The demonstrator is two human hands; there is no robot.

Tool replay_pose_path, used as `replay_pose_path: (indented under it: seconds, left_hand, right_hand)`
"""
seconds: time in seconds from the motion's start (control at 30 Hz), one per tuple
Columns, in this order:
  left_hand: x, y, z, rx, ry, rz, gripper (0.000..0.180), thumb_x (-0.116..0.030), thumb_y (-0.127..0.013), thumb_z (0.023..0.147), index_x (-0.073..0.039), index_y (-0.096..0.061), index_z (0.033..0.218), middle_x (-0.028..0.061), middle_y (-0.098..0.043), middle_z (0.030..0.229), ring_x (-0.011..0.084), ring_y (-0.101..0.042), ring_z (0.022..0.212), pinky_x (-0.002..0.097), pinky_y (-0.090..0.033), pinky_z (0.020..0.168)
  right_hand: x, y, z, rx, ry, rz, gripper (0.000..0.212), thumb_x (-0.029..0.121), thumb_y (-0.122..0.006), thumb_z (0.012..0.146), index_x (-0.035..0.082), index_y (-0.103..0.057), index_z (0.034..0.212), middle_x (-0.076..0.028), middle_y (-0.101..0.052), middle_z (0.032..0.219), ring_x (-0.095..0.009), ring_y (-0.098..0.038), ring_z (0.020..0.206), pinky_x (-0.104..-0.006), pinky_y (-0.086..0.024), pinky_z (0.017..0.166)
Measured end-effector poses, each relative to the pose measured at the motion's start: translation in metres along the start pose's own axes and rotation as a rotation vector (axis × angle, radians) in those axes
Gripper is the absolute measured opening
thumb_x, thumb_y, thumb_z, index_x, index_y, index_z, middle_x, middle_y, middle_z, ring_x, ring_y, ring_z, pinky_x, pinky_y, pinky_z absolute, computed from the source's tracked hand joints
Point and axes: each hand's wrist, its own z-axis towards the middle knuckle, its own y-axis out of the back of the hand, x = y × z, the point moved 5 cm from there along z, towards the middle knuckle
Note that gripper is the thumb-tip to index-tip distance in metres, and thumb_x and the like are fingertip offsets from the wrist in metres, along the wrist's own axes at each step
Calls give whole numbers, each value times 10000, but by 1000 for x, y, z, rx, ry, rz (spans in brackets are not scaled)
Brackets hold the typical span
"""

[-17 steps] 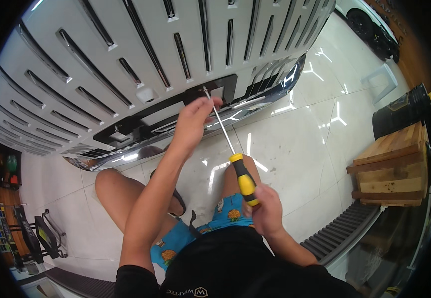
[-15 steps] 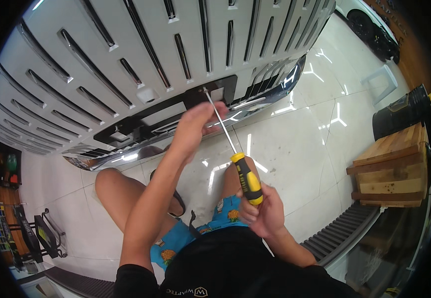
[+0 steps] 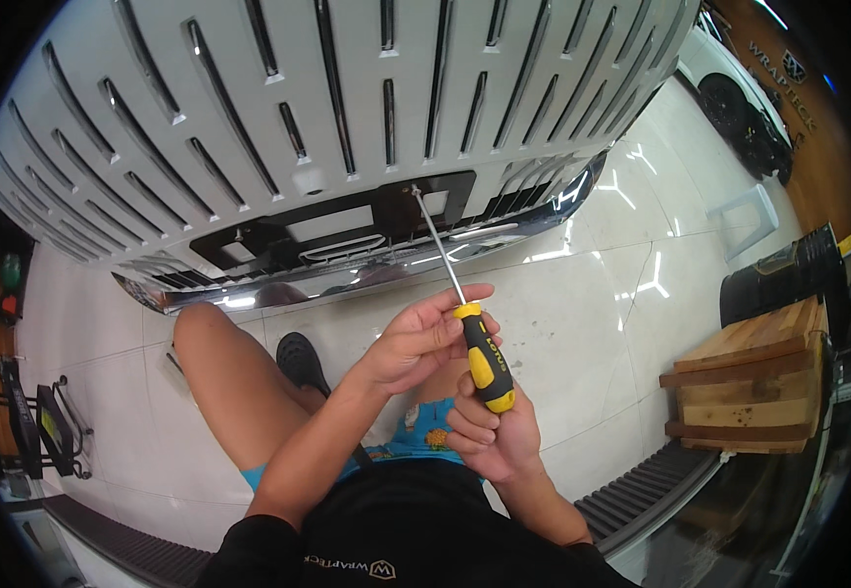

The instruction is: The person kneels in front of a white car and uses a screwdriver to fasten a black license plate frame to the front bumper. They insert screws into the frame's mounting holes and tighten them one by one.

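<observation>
While a yellow-and-black screwdriver (image 3: 482,359) is held up in the middle of the scene, its handle is gripped low down by the right hand (image 3: 496,431), the fingers curled closed around the yellow butt end; the left hand (image 3: 423,338) is laid against the upper part of the handle, its fingers only partly bent and the fingertips touching the handle near where the metal shaft starts; whether the left hand truly grips it cannot be told. The thin shaft is slanted up and to the left, and its tip is seen at the black recessed mounting frame (image 3: 347,223) set in the lower middle of the large white slotted grille (image 3: 327,108) that fills the far part of the scene; whether the tip touches the frame cannot be told. A chrome strip (image 3: 366,279) is run along the grille's near edge, just above the glossy white tiled floor (image 3: 582,314). A bare knee (image 3: 212,343) is raised at the left, with a black shoe (image 3: 300,361) beside it; blue patterned shorts (image 3: 423,436) are seen below the hands. At the right a wooden crate (image 3: 753,387) is stood, with a black bin (image 3: 783,279) beyond it; a white car (image 3: 729,88) is parked far right.
</observation>
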Motion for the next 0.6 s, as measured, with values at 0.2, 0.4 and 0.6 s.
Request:
replay_pose_path:
  seconds: [0.2,0.4,0.6]
  left_hand:
    - [0,12,-4,-182,-29,143,302,-240,-688,1042,-60,-588,1262,66,-703,1093,139,-703,976,260,-526,802]
    - [1,6,-9,-342,94,169,394,-221,-677,1040,-51,-537,1367,112,-682,1173,184,-681,1067,291,-517,904]
    - [-1,-8,-16,-161,17,96,699,-102,-667,1005,-40,-336,1618,168,-627,1336,249,-622,1218,365,-457,1085]
  right_hand:
    - [15,-7,-18,-254,720,-947,444,287,-464,1081,13,-427,1429,-99,-613,930,-160,-585,675,-269,-479,518]
    - [0,-13,-11,-228,814,-1307,455,96,-545,1052,23,-347,1454,-129,-642,1050,-154,-635,737,-235,-503,587]
    - [-11,7,2,-239,496,-395,609,509,-233,1137,19,-592,1177,-127,-652,890,-147,-539,580,-298,-438,552]
